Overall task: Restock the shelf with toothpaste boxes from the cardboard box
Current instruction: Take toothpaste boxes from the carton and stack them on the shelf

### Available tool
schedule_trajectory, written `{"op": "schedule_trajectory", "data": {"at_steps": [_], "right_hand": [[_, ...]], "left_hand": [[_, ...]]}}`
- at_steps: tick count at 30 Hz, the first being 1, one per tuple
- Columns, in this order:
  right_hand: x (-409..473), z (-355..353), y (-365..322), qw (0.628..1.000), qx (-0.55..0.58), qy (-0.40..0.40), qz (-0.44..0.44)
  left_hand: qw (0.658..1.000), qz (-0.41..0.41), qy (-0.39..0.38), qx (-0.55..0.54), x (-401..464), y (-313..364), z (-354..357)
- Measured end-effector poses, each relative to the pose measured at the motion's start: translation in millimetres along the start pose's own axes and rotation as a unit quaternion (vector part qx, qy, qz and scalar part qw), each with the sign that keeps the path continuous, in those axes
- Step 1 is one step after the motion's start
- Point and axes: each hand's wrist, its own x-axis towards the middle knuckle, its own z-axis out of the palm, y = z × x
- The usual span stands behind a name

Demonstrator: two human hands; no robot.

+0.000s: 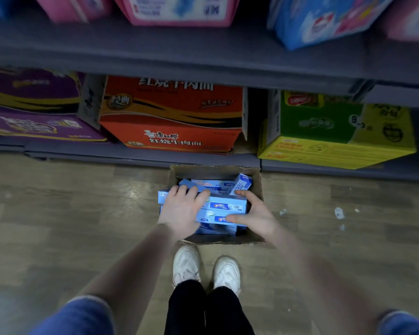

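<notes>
An open cardboard box point(258, 182) stands on the floor in front of the shelf, just ahead of my feet. It holds several blue toothpaste boxes point(224, 207), most lying flat and one standing on end at the back right point(241, 183). My left hand point(182, 206) lies over the left end of the top boxes with its fingers curled on them. My right hand point(254, 213) grips the right end of the same boxes, thumb on the front and fingers over the far side. The lower boxes are partly hidden under my hands.
The bottom shelf point(140, 154) carries a purple carton point(41, 112), an orange noodle carton point(174, 114) and a green-yellow carton point(336, 131). A grey shelf board point(179, 56) above holds pink and blue packs. Small white scraps point(339, 212) lie on the wood floor to the right.
</notes>
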Motion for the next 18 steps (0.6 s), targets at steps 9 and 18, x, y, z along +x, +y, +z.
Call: {"op": "schedule_trajectory", "data": {"at_steps": [9, 18], "right_hand": [[-92.7, -38.3, -88.5, 0.997, 0.039, -0.033, -0.059], [-182.2, -83.3, -164.6, 0.988, 0.02, 0.003, -0.154]], "left_hand": [[0.999, -0.025, 0.044, 0.01, -28.5, 10.5, -139.2], [0.994, -0.014, 0.098, 0.049, -44.0, 31.7, -278.2]]}}
